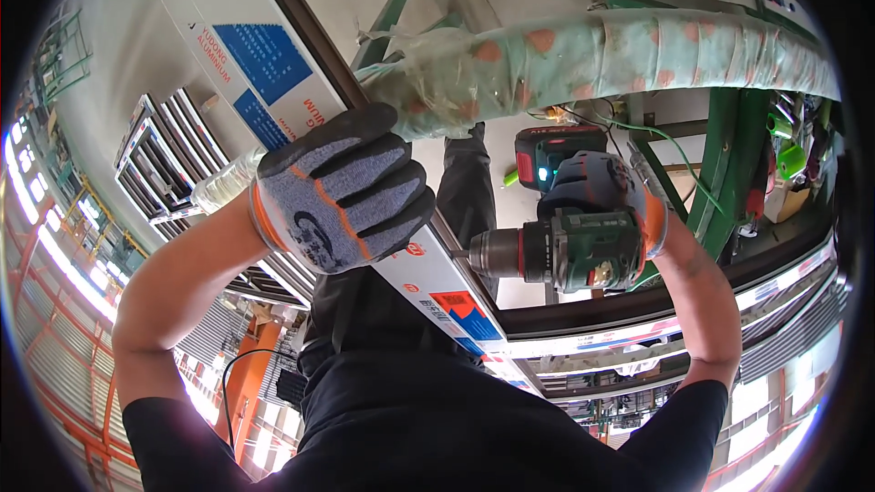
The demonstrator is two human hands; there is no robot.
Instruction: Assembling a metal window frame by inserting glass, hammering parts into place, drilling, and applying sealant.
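Observation:
My right hand [597, 184], in a grey and black work glove with an orange cuff, grips a dark green cordless drill [592, 251]. The drill lies level, its chuck pointing left and its bit reaching the inner edge of an aluminium frame [410, 260]. Whether the bit has entered the metal I cannot tell. White film with blue and red print covers the frame's face; its inner edge is dark. My left hand [342, 191], in a matching glove, is wrapped over the frame's left member, fingers close together. The drill's battery [561, 150] shows a small light.
A padded bar [583, 59] wrapped in patterned plastic crosses behind the frame's opening. Green metal supports [720, 159] and a thin green cable [656, 132] are at the right. Slatted frames [169, 159] lie on the floor at the left.

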